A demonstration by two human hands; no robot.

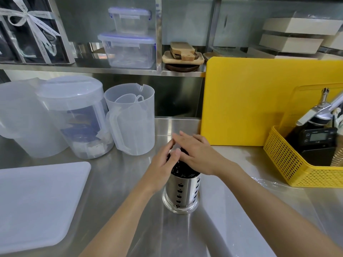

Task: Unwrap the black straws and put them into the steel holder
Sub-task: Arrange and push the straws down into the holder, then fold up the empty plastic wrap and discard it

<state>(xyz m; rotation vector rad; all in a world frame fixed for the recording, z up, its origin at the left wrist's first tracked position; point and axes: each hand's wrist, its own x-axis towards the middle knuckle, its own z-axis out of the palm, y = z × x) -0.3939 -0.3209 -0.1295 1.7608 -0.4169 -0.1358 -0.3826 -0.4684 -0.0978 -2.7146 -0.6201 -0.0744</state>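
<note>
A perforated steel holder (182, 193) stands upright on the steel counter in the middle of the view. Several black straws (181, 169) stick up out of it, their tops hidden under my hands. My left hand (163, 164) cups the bundle from the left side, fingers curled against it. My right hand (196, 153) lies flat over the tops of the straws, fingers stretched out to the left. A crumpled clear wrapper (267, 182) lies on the counter to the right of the holder.
A white tray (37, 201) lies at the left. Clear plastic jugs (133, 119) and a lidded container (78, 115) stand behind. A yellow cutting board (250, 101) leans at the back right, a yellow basket (289, 162) with a scale in front of it.
</note>
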